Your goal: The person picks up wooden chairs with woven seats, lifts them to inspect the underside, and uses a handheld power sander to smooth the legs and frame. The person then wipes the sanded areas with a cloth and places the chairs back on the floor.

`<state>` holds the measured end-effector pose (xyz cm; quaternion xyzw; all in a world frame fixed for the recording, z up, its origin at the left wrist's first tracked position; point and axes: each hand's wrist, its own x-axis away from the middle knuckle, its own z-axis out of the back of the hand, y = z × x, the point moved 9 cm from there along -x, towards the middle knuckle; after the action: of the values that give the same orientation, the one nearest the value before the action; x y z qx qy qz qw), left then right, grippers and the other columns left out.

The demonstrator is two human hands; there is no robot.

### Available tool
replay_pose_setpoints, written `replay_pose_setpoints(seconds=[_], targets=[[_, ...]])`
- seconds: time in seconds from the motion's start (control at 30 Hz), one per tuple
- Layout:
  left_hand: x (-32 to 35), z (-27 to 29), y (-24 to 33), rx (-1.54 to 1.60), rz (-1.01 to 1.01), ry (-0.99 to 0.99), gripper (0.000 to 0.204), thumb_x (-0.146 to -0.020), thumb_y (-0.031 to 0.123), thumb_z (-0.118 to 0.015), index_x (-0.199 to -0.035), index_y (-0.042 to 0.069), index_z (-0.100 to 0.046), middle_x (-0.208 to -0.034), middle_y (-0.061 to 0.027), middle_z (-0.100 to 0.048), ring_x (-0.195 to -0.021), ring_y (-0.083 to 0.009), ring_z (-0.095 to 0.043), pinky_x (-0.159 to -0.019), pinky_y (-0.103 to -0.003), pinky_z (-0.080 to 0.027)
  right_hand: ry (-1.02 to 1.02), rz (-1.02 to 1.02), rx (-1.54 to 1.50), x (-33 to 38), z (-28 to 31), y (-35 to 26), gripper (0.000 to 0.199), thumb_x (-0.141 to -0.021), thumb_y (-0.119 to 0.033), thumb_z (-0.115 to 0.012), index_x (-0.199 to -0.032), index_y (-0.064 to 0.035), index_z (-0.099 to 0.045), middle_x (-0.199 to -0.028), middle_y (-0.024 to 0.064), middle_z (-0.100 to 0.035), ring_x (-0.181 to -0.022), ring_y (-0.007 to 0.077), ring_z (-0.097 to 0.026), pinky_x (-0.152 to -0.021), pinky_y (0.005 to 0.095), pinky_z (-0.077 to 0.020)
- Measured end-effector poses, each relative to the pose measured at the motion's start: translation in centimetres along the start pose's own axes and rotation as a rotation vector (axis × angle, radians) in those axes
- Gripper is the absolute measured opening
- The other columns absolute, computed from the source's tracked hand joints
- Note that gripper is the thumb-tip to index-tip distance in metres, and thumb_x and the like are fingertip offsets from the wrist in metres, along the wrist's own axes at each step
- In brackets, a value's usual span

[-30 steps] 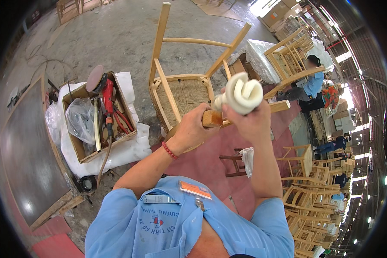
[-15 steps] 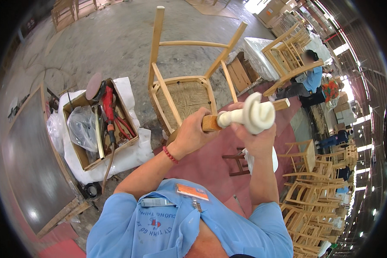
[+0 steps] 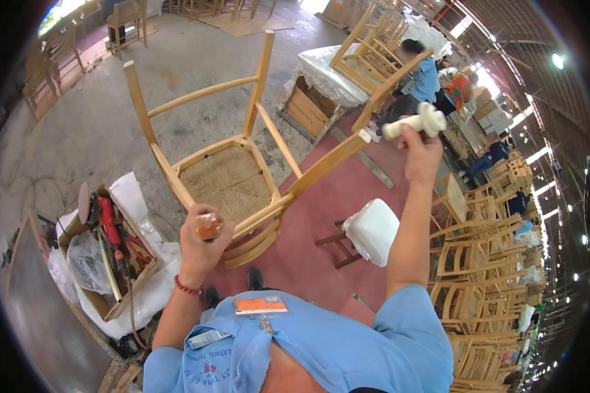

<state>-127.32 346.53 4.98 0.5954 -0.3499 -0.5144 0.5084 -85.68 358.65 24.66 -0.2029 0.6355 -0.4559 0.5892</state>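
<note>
My left hand [image 3: 202, 245] is closed round a small clear bottle [image 3: 209, 226] with amber contents, its end facing up. In my right hand [image 3: 423, 154], raised and out to the right, I grip a cream roll [image 3: 406, 126] that is slim at one end and has a thick, coil-like head. Between my hands a wooden chair [image 3: 278, 203] lies tipped, legs up, showing the underside of its woven seat [image 3: 226, 177]. My left hand overlaps the chair's near left edge; I cannot tell whether it touches. My right hand is apart from the chair, beyond one leg's tip.
At the left, a cardboard box [image 3: 152, 272] holds a red power tool [image 3: 106, 216] and plastic bags. A stool with a white-wrapped seat [image 3: 373, 232] stands on the red floor covering [image 3: 301, 242]. Many wooden chairs [image 3: 475, 255] line the right; a person in blue [image 3: 425, 78] sits beyond.
My hands have moved apart: the left, with the bottle, to the left, the right, with the cream roll, up and right. Before, bottle and roll met end to end. The view has shifted.
</note>
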Motion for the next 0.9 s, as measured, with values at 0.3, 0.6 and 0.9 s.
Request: replay_pose_setpoints(seconds=[0.3,0.6,0.9], targets=[[0.8,0.0,-0.2,0.074,-0.072,0.120,0.024,-0.080,-0.004,-0.065,-0.099,0.006,-0.053,-0.092,-0.0013,-0.058,-0.083,-0.0088,-0.054,-0.076,-0.024,-0.047,-0.230,0.011,0.083,-0.9,-3.8,5.5,0.033,-0.083,-0.008,-0.075,-0.113,0.0020,-0.066,-0.102,0.0044,-0.070,-0.089,0.0096,-0.065,-0.080,0.0269,-0.0526],[0.7,-0.1,-0.4,0.048,-0.101,0.080,0.023,-0.083,0.004,-0.065,-0.099,0.005,-0.049,-0.091,-0.0066,-0.055,-0.086,-0.0150,-0.054,-0.082,-0.030,-0.047,-0.129,-0.126,0.110,-0.2,-0.1,6.7,0.033,-0.084,-0.007,-0.075,-0.114,0.0007,-0.065,-0.103,0.0050,-0.070,-0.090,0.0109,-0.064,-0.080,0.0275,-0.0525],[0.8,0.0,0.0,0.037,-0.101,0.069,0.027,-0.080,-0.001,-0.070,-0.100,0.005,-0.053,-0.094,-0.0026,-0.059,-0.085,-0.0108,-0.055,-0.078,-0.026,-0.048,-0.213,-0.023,0.120,-3.1,-3.7,6.8,0.034,-0.083,-0.011,-0.075,-0.113,0.0014,-0.066,-0.100,0.0057,-0.071,-0.090,0.0141,-0.066,-0.081,0.0298,-0.0523]])
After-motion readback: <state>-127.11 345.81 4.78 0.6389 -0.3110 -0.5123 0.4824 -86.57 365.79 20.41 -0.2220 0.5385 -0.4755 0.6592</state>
